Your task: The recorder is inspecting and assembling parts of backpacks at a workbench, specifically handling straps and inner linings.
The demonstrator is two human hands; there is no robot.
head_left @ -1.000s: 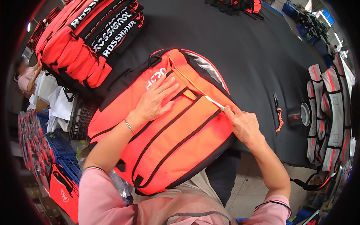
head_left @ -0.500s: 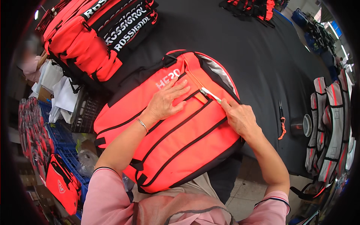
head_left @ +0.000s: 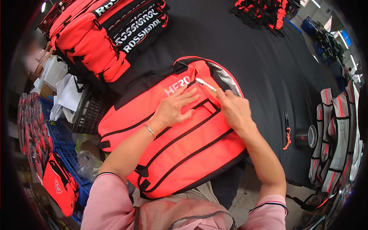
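A bright red-orange backpack (head_left: 180, 153) with black piping lies across my lap and the table edge. Its far end gapes, showing a pale grey lining (head_left: 230, 78). My left hand (head_left: 174, 109) is spread flat on the front panel below a white print, fingers stretched out. To the right, my right hand (head_left: 234, 111) is closed around a toothbrush (head_left: 204, 83) with a white head. Its head touches the fabric near the strip at the bag's upper part; most of the handle is hidden by my fingers.
Folded red bags (head_left: 96, 46) are stacked at the far left. On the black-covered table (head_left: 264, 76) lie thread snips (head_left: 286, 128) with an orange cord and a dark cup (head_left: 306, 137). Grey straps (head_left: 339, 130) hang at the right. A black crate (head_left: 90, 113) stands left.
My right hand has moved the toothbrush up and left across the bag, toward the print. My left hand remains flat on the panel. The whole view has shifted slightly.
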